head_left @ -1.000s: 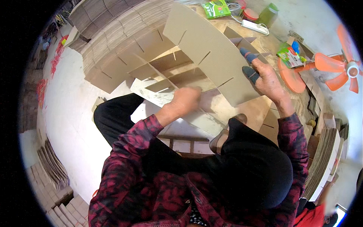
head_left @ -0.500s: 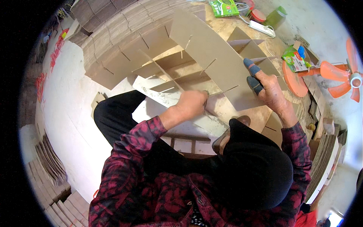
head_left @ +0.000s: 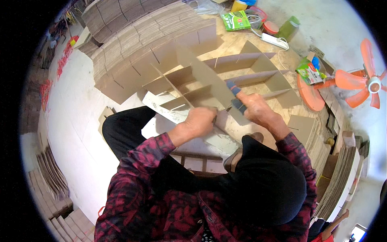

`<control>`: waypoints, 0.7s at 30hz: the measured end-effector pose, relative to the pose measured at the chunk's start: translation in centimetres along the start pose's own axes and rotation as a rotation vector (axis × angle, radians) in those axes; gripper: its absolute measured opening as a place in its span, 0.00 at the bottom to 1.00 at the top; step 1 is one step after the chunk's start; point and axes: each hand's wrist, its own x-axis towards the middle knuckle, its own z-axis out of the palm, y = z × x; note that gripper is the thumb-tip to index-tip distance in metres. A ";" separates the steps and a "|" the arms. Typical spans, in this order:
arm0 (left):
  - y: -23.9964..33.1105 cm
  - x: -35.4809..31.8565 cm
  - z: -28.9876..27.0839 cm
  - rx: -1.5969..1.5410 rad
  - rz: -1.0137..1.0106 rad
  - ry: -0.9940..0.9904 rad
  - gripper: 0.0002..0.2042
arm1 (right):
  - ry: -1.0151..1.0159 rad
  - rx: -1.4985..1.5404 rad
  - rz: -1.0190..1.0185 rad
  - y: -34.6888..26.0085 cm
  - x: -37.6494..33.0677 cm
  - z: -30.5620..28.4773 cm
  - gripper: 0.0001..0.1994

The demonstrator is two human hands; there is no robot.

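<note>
A grid of slotted cardboard divider strips (head_left: 238,61) stands in front of me, its strips crossing on edge. My right hand (head_left: 259,108), with dark blue covers on two fingers, is closed round the near end of a long cardboard strip (head_left: 207,78). That strip stands on edge across the grid, its far end blurred. My left hand (head_left: 199,122) is closed at the near side of the grid, beside the end of a crossing strip. Its fingertips are partly hidden, and it seems to pinch that strip's edge.
Stacked slotted cardboard sheets (head_left: 153,44) rise at the far left. On the board's far side lie a green box (head_left: 236,21), a white power strip (head_left: 275,40) and a green bottle (head_left: 289,28). An orange fan (head_left: 354,82) stands right. More cardboard (head_left: 336,185) is stacked at lower right.
My right hand has moved left and slightly down, turning the long strip from a broad tilted face to nearly edge-on. My left hand has stayed almost in place.
</note>
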 end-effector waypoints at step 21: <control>3.1 5.0 0.5 0.007 0.102 -0.067 0.06 | 0.769 -0.414 0.912 5.3 -36.2 9.2 0.21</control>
